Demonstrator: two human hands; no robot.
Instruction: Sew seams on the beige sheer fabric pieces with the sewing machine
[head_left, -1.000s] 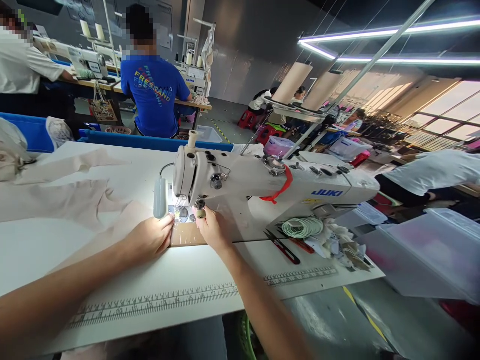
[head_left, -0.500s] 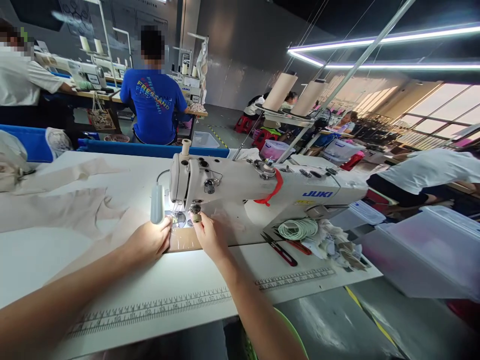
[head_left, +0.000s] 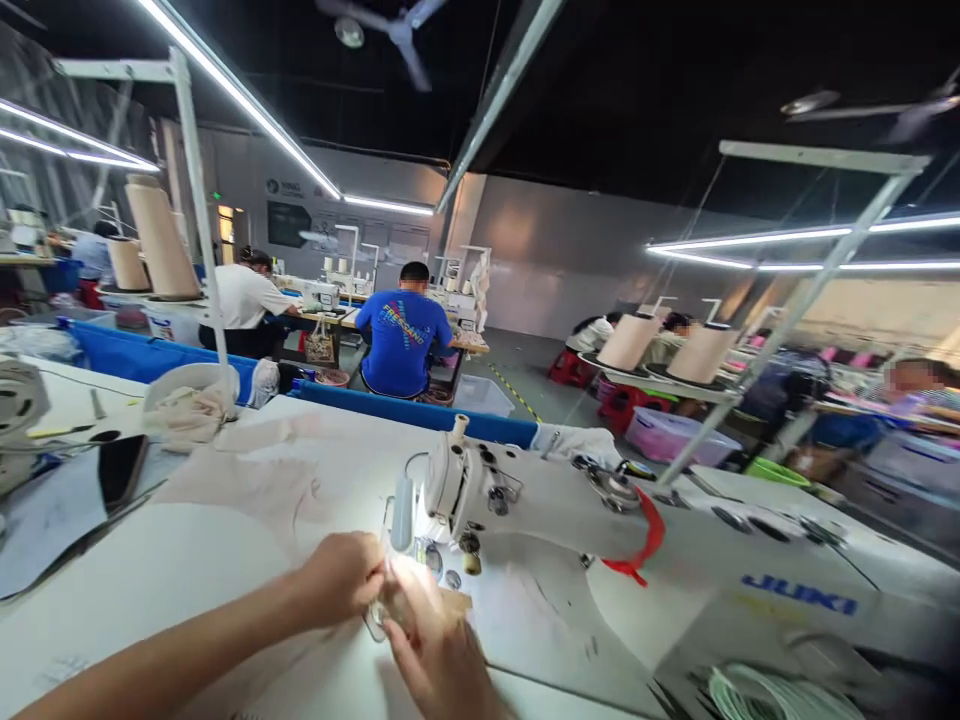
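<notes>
Right at the needle end of the sewing machine (head_left: 600, 520), a small piece of pale fabric (head_left: 420, 600) sits under the machine's lamp (head_left: 403, 512), lit so hard that its edges wash out. Both hands meet on it just in front of the presser foot. Left hand (head_left: 341, 578) is curled, fingers closed as if pinching the near-left edge of the piece; exact grip is lost in the glare. Right hand (head_left: 439, 655) comes in from below, fingers pressed onto the fabric's near side, knuckles toward camera; can't tell whether it pinches or just holds flat. My read: hands sit this close to the needle to keep the piece square and taut at the foot. So the fabric lies between the two hands, touching both, on the machine bed. Outward from the machine: a red strap (head_left: 646, 535) loops over its arm, blue JUKI lettering on the body to the right, a coil of white cord (head_left: 780, 692) beside its base at lower right. More pale cloth (head_left: 262, 480) spreads on the white table (head_left: 150, 580) left of the machine, with a dark phone (head_left: 122, 468) further left. Behind the machine a blue trough (head_left: 420, 412) edges the table; beyond it a person in a blue shirt (head_left: 403, 342) sits facing away at another station.
</notes>
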